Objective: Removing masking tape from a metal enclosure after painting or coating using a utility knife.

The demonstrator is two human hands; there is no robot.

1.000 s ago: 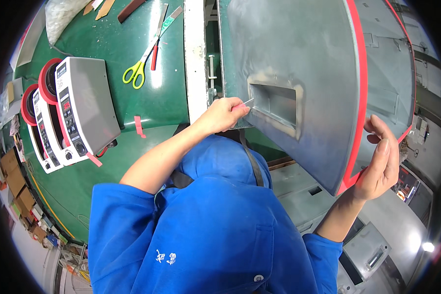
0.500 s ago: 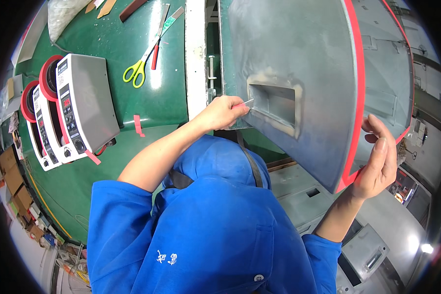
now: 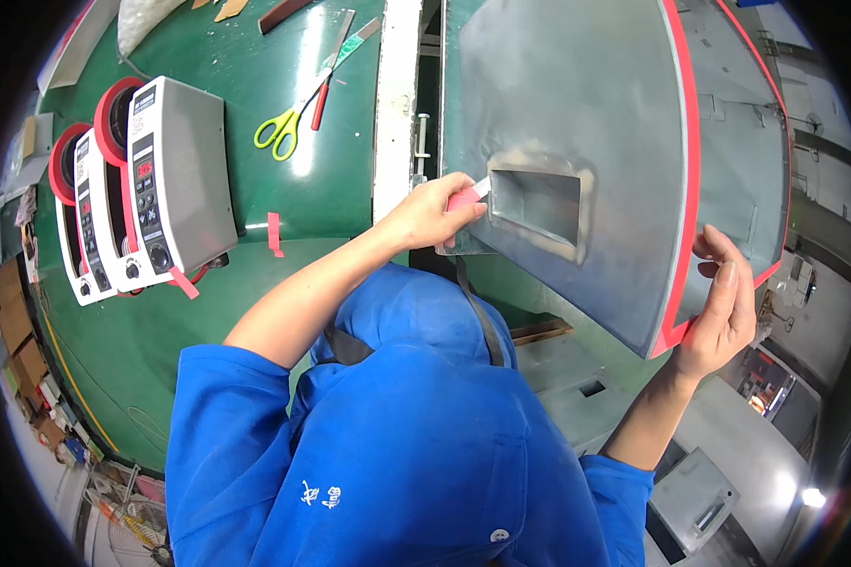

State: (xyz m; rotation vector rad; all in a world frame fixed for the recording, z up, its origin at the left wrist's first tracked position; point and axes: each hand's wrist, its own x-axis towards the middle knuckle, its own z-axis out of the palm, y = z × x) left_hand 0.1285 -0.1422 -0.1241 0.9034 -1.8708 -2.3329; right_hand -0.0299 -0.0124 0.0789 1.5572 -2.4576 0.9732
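Observation:
A small flat pale blade with a red grip (image 3: 469,196) is pinched in my left hand (image 3: 433,214). Its tip meets the left edge of a rectangular recess (image 3: 537,210) in a large grey metal box (image 3: 586,85). Pale, rubbed-looking metal surrounds this recess. Red tape (image 3: 687,180) runs along the rim of the box. Beside the rim's near corner is my right hand (image 3: 723,307), its fingers loosely curved and apart in front of the box's open side. The heel of that hand appears to lean on the taped corner.
On the green table (image 3: 284,208) at left stand white tape dispensers (image 3: 184,170) with red rolls. Yellow-handled scissors (image 3: 279,132) lie beyond, near a red-handled tool (image 3: 321,104). A red tape strip (image 3: 274,234) sticks at the table's edge. Grey metal panels (image 3: 695,499) lie at lower right.
The blade in my left hand has turned, so its flat side and more of the red grip show. The whole view has shifted slightly. My right hand stays by the same corner.

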